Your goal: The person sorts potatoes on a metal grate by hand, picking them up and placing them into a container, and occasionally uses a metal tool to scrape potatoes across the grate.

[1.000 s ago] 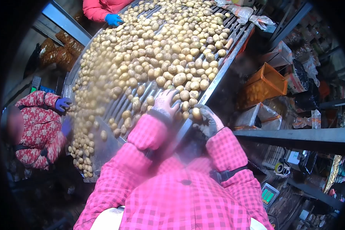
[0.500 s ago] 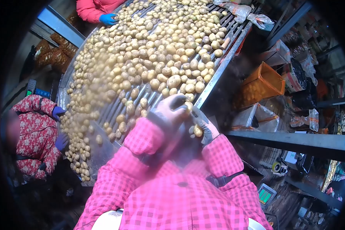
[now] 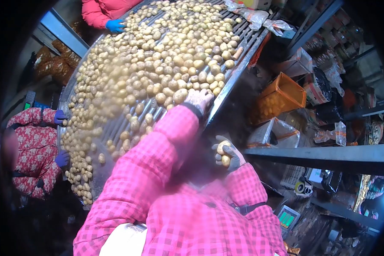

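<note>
Many potatoes [image 3: 166, 55] cover a slatted metal table [image 3: 226, 91]. My left hand [image 3: 199, 99], in a pale glove, reaches onto the potatoes near the table's right edge; its fingers point away from me and curl down, and what lies under them is hidden. Off that edge, lower and to the right, my right hand [image 3: 228, 154] wears a grey glove and holds two potatoes [image 3: 224, 153] in its curled fingers.
A co-worker in a floral jacket [image 3: 36, 147] is at the left edge with purple gloves. Another co-worker's blue glove [image 3: 115, 25] rests at the far side. An orange crate [image 3: 281, 96], clear bags [image 3: 277, 132] and a metal beam [image 3: 320, 158] are on the right.
My left hand has moved away from my right hand and forward onto the potatoes. My right hand now shows two potatoes in it. The view has shifted slightly.
</note>
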{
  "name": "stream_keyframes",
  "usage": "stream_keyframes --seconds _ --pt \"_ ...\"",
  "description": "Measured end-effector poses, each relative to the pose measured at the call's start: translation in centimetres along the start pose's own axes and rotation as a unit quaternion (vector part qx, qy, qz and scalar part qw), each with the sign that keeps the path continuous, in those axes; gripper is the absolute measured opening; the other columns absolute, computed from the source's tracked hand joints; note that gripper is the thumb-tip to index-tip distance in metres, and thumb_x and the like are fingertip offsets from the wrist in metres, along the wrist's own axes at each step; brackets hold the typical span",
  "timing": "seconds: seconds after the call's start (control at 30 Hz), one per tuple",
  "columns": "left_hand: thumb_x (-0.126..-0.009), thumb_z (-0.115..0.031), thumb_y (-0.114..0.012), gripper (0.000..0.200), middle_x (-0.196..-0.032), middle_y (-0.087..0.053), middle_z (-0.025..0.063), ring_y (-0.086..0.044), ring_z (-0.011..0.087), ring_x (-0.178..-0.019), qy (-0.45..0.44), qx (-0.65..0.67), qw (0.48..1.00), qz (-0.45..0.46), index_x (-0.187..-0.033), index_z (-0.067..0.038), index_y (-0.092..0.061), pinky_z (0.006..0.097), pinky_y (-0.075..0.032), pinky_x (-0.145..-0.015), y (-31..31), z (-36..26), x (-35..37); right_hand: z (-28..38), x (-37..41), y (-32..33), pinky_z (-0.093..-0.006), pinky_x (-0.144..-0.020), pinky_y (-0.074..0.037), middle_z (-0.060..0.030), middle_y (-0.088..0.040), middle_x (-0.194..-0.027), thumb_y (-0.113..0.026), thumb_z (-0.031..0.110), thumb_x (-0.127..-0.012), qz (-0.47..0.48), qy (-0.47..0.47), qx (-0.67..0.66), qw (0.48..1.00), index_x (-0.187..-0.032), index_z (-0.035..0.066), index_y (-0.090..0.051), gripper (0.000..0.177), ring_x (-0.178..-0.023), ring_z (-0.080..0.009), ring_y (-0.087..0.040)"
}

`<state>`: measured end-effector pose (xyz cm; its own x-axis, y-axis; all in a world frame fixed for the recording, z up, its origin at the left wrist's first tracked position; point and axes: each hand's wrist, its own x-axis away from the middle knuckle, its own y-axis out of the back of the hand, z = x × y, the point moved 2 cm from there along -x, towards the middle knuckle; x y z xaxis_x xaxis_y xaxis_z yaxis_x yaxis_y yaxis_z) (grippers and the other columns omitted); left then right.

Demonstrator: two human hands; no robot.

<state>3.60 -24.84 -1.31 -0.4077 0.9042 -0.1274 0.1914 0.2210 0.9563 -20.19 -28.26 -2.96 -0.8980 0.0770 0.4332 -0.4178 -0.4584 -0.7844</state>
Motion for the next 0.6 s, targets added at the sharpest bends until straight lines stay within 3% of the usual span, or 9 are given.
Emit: stream_keyframes --seconds 0.07,0.13,0.2,0.23,0.33,0.37,0.47,0.53,0.6 --pt "-0.06 -0.012 -0.071 0.045 -0.097 -0.053 0.0139 -0.054 0.0335 -0.091 0.017 0.096 0.991 -0.086 -0.101 -0.008 -0.054 0.0413 -0.045 -0.077 2.1 -0.5 3.3 0.0 -0.3 0.4 -0.0289 -0.057 -0.049 -0.0112 -0.058 -0.098 -0.062 0.021 -0.082 -0.019 -0.007 -0.014 1.0 -0.119 0.007 -0.046 0.043 -0.069 -0.0167 -0.057" --pt "-0.062 -0.013 -0.071 0.046 -0.1 -0.052 0.016 -0.053 0.0337 -0.094 0.11 0.154 0.972 -0.139 -0.104 -0.005 -0.052 0.039 -0.045 -0.081 3.3 -0.9 7.0 -0.1 -0.8 -0.1 -0.0288 -0.058 -0.049 -0.0136 -0.055 -0.105 -0.061 0.029 -0.083 -0.036 -0.01 0.017 0.999 -0.12 0.005 -0.044 0.047 -0.074 -0.0212 -0.056" --pt "-0.065 -0.015 -0.071 0.047 -0.102 -0.052 0.0176 -0.053 0.0328 -0.097 0.129 0.233 0.948 -0.172 -0.105 -0.002 -0.051 0.0373 -0.044 -0.083 4.9 -2.0 9.9 -0.7 -1.7 -0.9 -0.0307 -0.06 -0.052 -0.0133 -0.056 -0.111 -0.06 0.027 -0.084 -0.015 0.008 -0.057 0.998 -0.116 0.007 -0.048 0.04 -0.09 -0.0233 -0.059" --pt "-0.066 -0.015 -0.071 0.045 -0.102 -0.052 0.0174 -0.053 0.0317 -0.097 0.149 0.262 0.942 -0.147 -0.105 -0.002 -0.05 0.0362 -0.043 -0.084 5.4 -3.0 10.8 -1.1 -2.3 -1.4 -0.034 -0.06 -0.054 -0.0139 -0.053 -0.118 -0.056 0.035 -0.086 0.01 0.02 -0.078 0.997 -0.118 0.008 -0.047 0.043 -0.102 -0.0275 -0.056" --pt "-0.069 -0.016 -0.071 0.042 -0.103 -0.052 0.017 -0.053 0.0283 -0.098 0.13 0.363 0.921 -0.057 -0.104 -0.002 -0.05 0.0339 -0.042 -0.086 6.2 -5.3 12.7 -1.6 -3.3 -2.9 -0.0362 -0.058 -0.054 -0.0139 -0.053 -0.118 -0.052 0.041 -0.087 0.039 0.039 -0.137 0.989 -0.121 0.011 -0.045 0.046 -0.105 -0.0302 -0.055" --pt "-0.071 -0.017 -0.07 0.04 -0.101 -0.053 0.0153 -0.053 0.0256 -0.097 0.141 0.343 0.929 -0.019 -0.103 -0.003 -0.051 0.0332 -0.042 -0.086 6.1 -5.1 12.5 -1.6 -3.8 -2.9 -0.0374 -0.057 -0.054 -0.0139 -0.053 -0.119 -0.05 0.045 -0.086 0.068 0.022 -0.148 0.986 -0.124 0.012 -0.044 0.05 -0.105 -0.0325 -0.055" --pt "-0.072 -0.018 -0.068 0.037 -0.103 -0.056 0.0127 -0.053 0.0282 -0.098 0.018 0.175 0.969 -0.174 -0.103 -0.005 -0.054 0.0352 -0.042 -0.085 6.0 -0.4 9.7 -1.1 -3.3 -3.8 -0.0374 -0.056 -0.054 -0.0144 -0.053 -0.118 -0.051 0.046 -0.086 0.092 0.013 -0.183 0.979 -0.123 0.012 -0.045 0.051 -0.103 -0.0349 -0.055" --pt "-0.071 -0.024 -0.069 0.045 -0.108 -0.054 0.0134 -0.051 0.03 -0.102 0.13 0.025 0.974 -0.183 -0.109 -0.006 -0.052 0.0387 -0.041 -0.088 4.2 3.5 6.5 -1.5 -3.1 -3.3 -0.0369 -0.056 -0.051 -0.0129 -0.053 -0.117 -0.048 0.047 -0.086 0.083 0.004 -0.186 0.979 -0.122 0.012 -0.047 0.05 -0.096 -0.0295 -0.056" --pt "-0.07 -0.032 -0.067 0.057 -0.118 -0.049 0.0105 -0.044 0.0289 -0.112 0.199 -0.03 0.979 0.018 -0.119 -0.011 -0.046 0.0466 -0.037 -0.09 2.2 6.0 4.3 -1.6 -3.0 -2.9 -0.0363 -0.055 -0.048 -0.0115 -0.053 -0.117 -0.046 0.048 -0.086 0.074 -0.004 -0.19 0.979 -0.121 0.013 -0.05 0.049 -0.089 -0.0241 -0.056"
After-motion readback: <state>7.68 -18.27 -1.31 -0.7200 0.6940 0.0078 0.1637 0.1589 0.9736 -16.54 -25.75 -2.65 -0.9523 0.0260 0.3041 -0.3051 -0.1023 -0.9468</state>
